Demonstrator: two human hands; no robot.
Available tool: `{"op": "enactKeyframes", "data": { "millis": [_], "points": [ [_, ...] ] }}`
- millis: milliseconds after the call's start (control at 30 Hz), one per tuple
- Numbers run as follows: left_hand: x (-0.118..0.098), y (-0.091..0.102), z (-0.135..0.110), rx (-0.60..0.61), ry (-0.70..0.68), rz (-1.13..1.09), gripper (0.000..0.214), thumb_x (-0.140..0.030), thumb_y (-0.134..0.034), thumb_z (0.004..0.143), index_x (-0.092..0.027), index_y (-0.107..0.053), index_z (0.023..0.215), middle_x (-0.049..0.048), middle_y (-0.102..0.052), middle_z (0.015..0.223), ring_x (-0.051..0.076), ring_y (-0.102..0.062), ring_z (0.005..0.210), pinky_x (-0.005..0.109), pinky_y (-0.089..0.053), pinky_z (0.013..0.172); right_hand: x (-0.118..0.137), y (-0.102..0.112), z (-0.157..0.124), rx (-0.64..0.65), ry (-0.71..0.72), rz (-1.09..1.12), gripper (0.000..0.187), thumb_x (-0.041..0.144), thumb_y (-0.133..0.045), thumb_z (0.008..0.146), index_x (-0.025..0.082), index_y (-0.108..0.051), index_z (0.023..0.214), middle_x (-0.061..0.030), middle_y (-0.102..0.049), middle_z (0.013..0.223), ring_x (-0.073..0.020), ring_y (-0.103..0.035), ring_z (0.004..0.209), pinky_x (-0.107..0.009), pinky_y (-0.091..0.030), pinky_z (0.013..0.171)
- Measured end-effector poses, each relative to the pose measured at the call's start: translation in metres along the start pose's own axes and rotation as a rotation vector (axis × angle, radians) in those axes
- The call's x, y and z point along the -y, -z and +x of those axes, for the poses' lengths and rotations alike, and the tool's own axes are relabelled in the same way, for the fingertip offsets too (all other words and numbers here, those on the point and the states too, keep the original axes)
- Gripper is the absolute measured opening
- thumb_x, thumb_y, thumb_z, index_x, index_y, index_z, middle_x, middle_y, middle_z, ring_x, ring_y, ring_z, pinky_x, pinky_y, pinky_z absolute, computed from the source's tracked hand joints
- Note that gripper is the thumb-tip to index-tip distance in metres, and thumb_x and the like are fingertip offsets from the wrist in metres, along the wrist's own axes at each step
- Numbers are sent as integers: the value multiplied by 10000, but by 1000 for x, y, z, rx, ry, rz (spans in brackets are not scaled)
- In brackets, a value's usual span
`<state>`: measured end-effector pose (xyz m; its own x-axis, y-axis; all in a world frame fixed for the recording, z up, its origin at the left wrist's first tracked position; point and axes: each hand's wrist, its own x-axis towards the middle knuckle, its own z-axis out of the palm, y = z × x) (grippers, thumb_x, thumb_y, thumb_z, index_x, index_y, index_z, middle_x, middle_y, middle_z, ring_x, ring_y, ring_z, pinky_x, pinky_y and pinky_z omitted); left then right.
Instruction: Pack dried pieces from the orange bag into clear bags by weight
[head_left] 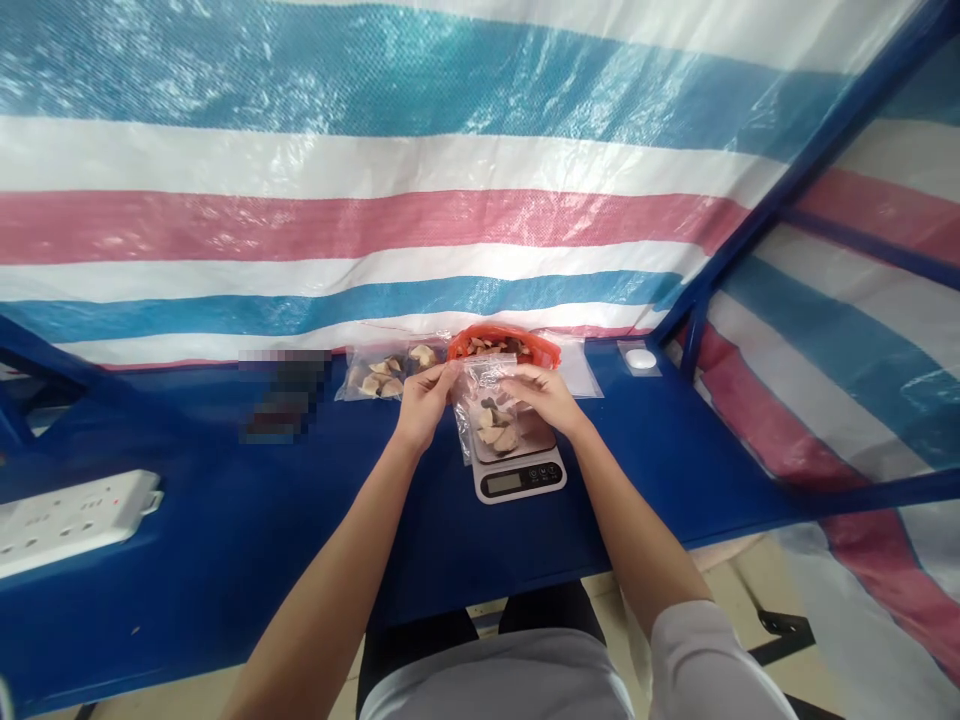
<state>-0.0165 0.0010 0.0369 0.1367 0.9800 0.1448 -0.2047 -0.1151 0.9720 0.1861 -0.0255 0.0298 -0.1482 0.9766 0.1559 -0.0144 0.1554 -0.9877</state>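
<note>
Between my two hands hangs a clear zip bag (491, 405) with several pale, dried slices at its bottom. My left hand (427, 402) pinches the bag's upper left edge, and my right hand (546, 394) has its fingers closed on the upper right edge. Beneath and behind the bag is a white kitchen scale (520, 480) with a dark display; no reading can be made out. Just past my hands, a red basket (551, 352) holds brownish dried pieces. Left of it lie clear bags of dried slices (381, 378).
On the blue table (300, 540), a white power strip (75, 520) lies at the left. A blurred dark object (289, 397) is near the back. Clear plastic bags (583, 370) and a small packet with a white disc (640, 359) lie back right. Striped sheeting and blue frame bars surround the table.
</note>
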Motion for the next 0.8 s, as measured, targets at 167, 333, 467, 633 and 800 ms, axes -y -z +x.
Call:
{"op": "enactKeyframes", "data": {
  "millis": [167,333,467,633,800],
  "points": [
    [-20,22,12,-72,-38,60,528,-665,-792,662,-161,-639,618,-16,-530,568,87,-449,501,221,-413,470,7,-22,14,71,-6,-49,332,471,-768,777,194,-746,960,-40,-761,908,-206,-740,850,-289,-633,661],
    [-33,62,32,-124,-36,213,565,-689,-744,691,-138,-720,814,64,-709,778,144,-621,620,263,-526,587,14,-50,50,76,-14,-74,295,457,-769,779,190,-731,900,-38,-736,874,-205,-732,807,-290,-636,608],
    [-40,100,40,-170,-134,538,578,-666,-603,817,-146,-722,1040,111,-757,973,234,-714,844,348,-582,769,19,-68,80,86,-55,-86,233,409,-752,812,187,-709,867,-20,-706,859,-168,-714,742,-258,-616,570],
    [-35,130,37,-88,-445,1059,446,-486,-484,925,-142,-722,1077,141,-747,1078,285,-701,1004,427,-545,955,18,-81,105,96,-79,-52,198,355,-724,840,182,-649,777,-10,-666,796,-168,-708,743,-253,-609,579],
    [-17,141,36,197,-662,1312,404,-399,-426,971,-169,-706,1149,157,-704,1184,317,-632,1174,500,-477,1074,5,-89,121,84,-84,-105,214,340,-688,867,187,-609,741,-5,-621,725,-160,-679,687,-254,-593,562]
  ]
}}
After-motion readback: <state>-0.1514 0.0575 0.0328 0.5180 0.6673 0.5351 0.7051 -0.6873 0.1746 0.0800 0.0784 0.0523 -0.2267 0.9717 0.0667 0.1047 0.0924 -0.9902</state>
